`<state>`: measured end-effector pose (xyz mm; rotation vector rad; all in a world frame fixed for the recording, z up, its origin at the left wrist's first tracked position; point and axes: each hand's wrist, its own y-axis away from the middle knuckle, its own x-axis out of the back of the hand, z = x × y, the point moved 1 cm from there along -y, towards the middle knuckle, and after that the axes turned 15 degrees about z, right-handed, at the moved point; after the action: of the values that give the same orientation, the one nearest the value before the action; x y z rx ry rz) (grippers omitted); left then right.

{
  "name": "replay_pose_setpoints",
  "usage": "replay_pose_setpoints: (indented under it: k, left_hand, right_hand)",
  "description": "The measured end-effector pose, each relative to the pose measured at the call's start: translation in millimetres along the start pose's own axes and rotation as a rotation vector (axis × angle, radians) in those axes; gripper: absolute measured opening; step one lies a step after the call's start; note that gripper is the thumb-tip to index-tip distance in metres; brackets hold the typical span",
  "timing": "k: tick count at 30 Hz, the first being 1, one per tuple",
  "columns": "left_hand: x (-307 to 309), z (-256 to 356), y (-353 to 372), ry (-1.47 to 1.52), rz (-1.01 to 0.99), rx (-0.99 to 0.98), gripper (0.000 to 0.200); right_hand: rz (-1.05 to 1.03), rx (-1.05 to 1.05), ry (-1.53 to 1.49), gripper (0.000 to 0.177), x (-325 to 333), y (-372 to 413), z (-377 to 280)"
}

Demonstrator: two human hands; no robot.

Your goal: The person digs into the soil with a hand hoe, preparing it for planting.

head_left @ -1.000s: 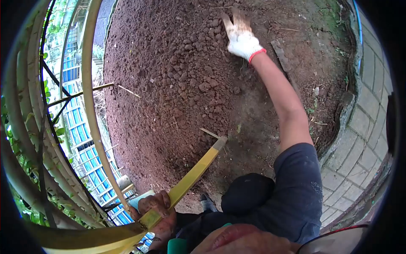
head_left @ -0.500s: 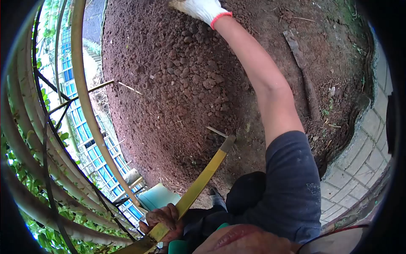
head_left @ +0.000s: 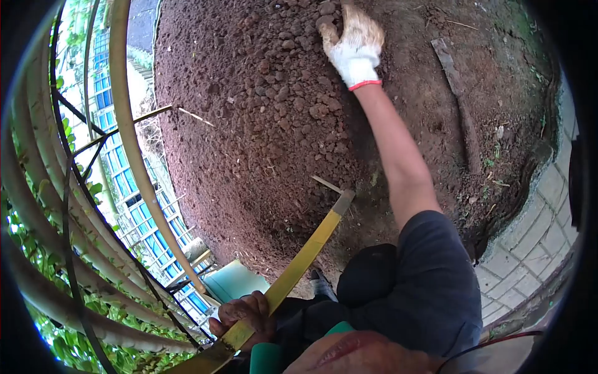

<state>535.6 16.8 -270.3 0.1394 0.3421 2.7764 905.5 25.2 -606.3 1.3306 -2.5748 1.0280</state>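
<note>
My right hand (head_left: 356, 47) wears a soil-stained white knit glove with a red cuff. It reaches over reddish-brown soil (head_left: 249, 143) at the top of the view, thumb spread away from the fingers, beside several clods (head_left: 326, 9). Some fingertips are cut off by the frame's top. At lower left, my bare left hand (head_left: 244, 315), dirty with soil, is wrapped round a long yellow flat bar (head_left: 305, 252). The bar slants up to the right, and its greyish end is over the soil near a short pale stick (head_left: 326, 184).
A long soil-covered tool with a flat blade (head_left: 447, 62) lies on the ground to the right. Paving bricks (head_left: 523, 255) border the soil. Curved rails (head_left: 124, 124) and green plants stand at left, near a pale green container (head_left: 235, 283). A dark boot (head_left: 322, 288) shows below.
My gloved right hand has moved right and lower in the view, from the top edge, so more of it shows. My left hand still grips the yellow bar.
</note>
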Motion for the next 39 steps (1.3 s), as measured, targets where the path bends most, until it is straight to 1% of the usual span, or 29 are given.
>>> replay_pose_setpoints:
  k: [1,2,4,6,8,9,10,11,12,13,14,15,16,18,19,20,21,22,23,24,26,28,29,30,32,34,36,38,39]
  left_hand:
    - [-7,-1,1,0.028,0.007,-0.002,0.058]
    - [-11,-2,0,0.054,0.008,-0.001,0.059]
    - [-16,-3,-2,0.099,-0.018,0.004,0.062]
    - [-18,-4,1,0.172,0.044,0.020,0.062]
    - [-17,-3,0,0.146,0.056,0.016,0.060]
    - [-15,-2,0,0.135,0.056,0.019,0.060]
    - [-14,-3,-2,0.127,0.055,0.020,0.060]
    - [-14,-3,-2,0.132,0.027,0.006,0.060]
    - [-16,-3,-3,0.134,0.008,-0.008,0.060]
    - [-18,-4,-2,0.131,-0.005,-0.018,0.060]
    - [-18,-4,0,0.119,-0.012,-0.024,0.060]
    - [-19,-4,2,0.131,0.025,-0.036,0.059]
    - [-21,-6,2,0.151,0.053,-0.047,0.059]
    - [-20,-6,1,0.123,-0.024,-0.069,0.057]
    - [-16,-6,-4,0.105,-0.091,-0.084,0.056]
    - [-14,-8,-6,0.083,-0.163,-0.100,0.055]
    - [-19,-8,-4,0.090,-0.116,-0.105,0.054]
    - [-20,-9,-4,0.104,-0.115,-0.098,0.054]
    - [-21,-9,-4,0.111,-0.107,-0.091,0.054]
    - [-21,-9,-4,0.117,-0.092,-0.087,0.053]
    - [-16,-7,-4,0.070,-0.129,-0.103,0.055]
    - [-19,-8,-5,0.063,-0.110,-0.100,0.056]
    - [-16,-7,-9,0.048,-0.225,-0.111,0.057]
    - [-16,-10,-10,0.083,-0.221,-0.105,0.056]
    - [-16,-10,-9,0.142,-0.208,-0.089,0.056]
    - [-19,-11,-12,0.148,-0.263,-0.079,0.056]
    - [-15,-13,-13,0.174,-0.286,-0.077,0.057]
    - [-17,-15,-12,0.194,-0.301,-0.085,0.058]
    - [-16,-15,-13,0.201,-0.306,-0.081,0.059]
  right_hand:
    - [0.108,-0.026,0.025,0.054,-5,11,-11]
    - [-0.058,-0.160,0.044,0.053,-6,15,-24]
    - [0.015,-0.188,0.002,0.055,-20,30,-57]
    - [-0.127,-0.084,0.050,0.057,-29,26,-87]
    - [-0.277,0.015,-0.312,0.059,-32,22,-95]
    - [-0.292,0.139,-0.234,0.055,-22,10,-94]
    - [-0.163,0.222,-0.272,0.055,-8,-8,-76]
    - [-0.678,0.075,-0.007,0.055,30,-64,-77]
    - [0.035,0.171,0.025,0.056,-9,-17,-30]
    - [-0.132,0.018,0.127,0.057,6,-32,-15]
    - [0.089,0.241,0.135,0.058,-30,1,41]
    - [-0.082,0.242,0.124,0.061,-1,-1,29]
    - [-0.256,0.144,0.108,0.062,28,5,13]
    - [-0.574,-0.040,0.079,0.065,67,4,-15]
    - [-0.370,0.098,0.011,0.044,69,34,-6]
    - [-0.440,-0.019,0.075,0.048,64,57,-15]
    - [-0.494,-0.035,0.081,0.050,83,65,-41]
    - [-0.399,0.003,0.089,0.051,73,89,-57]
    - [-0.317,0.043,-0.037,0.050,72,96,-76]
    - [-0.557,0.045,-0.050,0.051,68,101,-93]
    - [-0.501,0.202,-0.456,0.048,63,78,-110]
    - [-0.655,0.092,-0.164,0.058,74,17,-97]
    - [-0.737,0.041,-0.014,0.063,87,-16,-81]
    - [-0.820,-0.009,0.136,0.068,100,-27,-63]
    - [-0.154,0.340,0.223,0.068,36,49,29]
    - [-0.440,0.323,0.067,0.069,90,46,16]
    - [-0.451,0.408,0.041,0.065,115,72,13]
    - [-0.878,0.225,0.031,0.082,157,87,-13]
    - [-0.887,0.249,0.025,0.086,167,101,-19]
